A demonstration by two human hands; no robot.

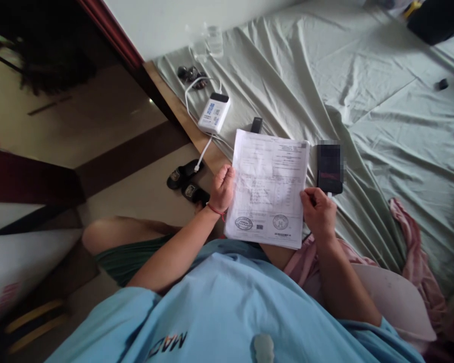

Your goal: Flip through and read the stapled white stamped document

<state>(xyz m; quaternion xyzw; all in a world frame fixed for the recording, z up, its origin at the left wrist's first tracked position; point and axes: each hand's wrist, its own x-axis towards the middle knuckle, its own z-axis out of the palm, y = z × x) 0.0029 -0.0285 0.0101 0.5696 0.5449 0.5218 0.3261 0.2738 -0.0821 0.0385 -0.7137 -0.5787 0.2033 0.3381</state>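
Observation:
I hold a printed white paper form (268, 186) with round stamps near its bottom edge, above my lap at the side of a bed. My left hand (222, 189) is closed on the sheet's left edge, a red string at its wrist. My right hand (318, 212) pinches the sheet's lower right edge. A dark phone (329, 168) lies on the bed sheet just right of the paper, close to my right hand.
A white power bank (214, 112) with a white cable lies at the edge of the pale green bed sheet (393, 126). Behind it stand two clear glasses (208, 43). Black sandals (185, 180) sit on the floor. A pink cloth (412, 247) lies at right.

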